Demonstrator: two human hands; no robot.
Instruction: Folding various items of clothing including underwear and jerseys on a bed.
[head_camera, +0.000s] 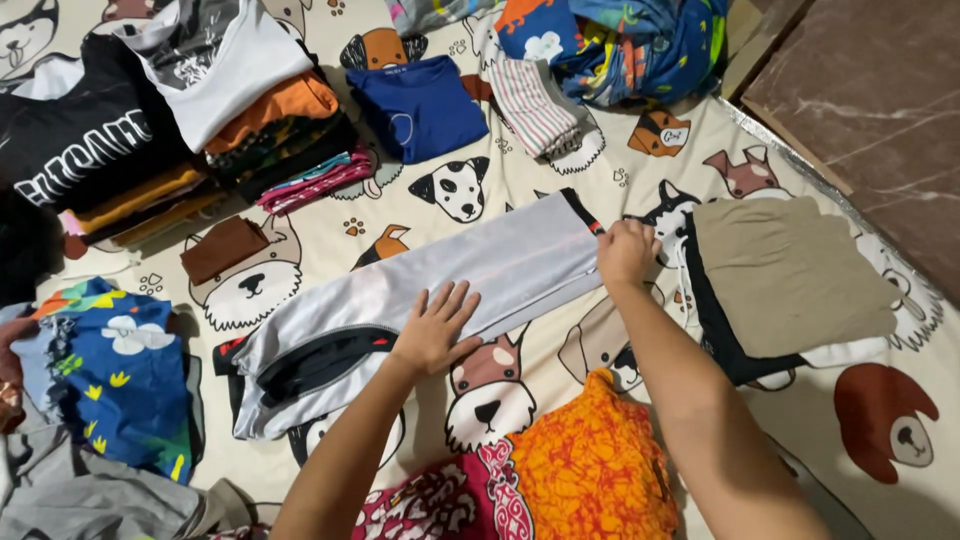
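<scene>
Both hands meet grey trousers (440, 290): left hand (435, 328) flat mid-leg, right hand (626, 250) pinching hem.

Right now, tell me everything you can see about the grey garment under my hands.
The grey garment is a light grey, smooth-looking cloth folded into a long strip, lying slantwise on the dog-print sheet. Black trim with thin red edging shows at both ends. The left hand presses flat on its middle with fingers spread; the right hand grips its far end. It looks mostly flat, with slight creases.
</scene>
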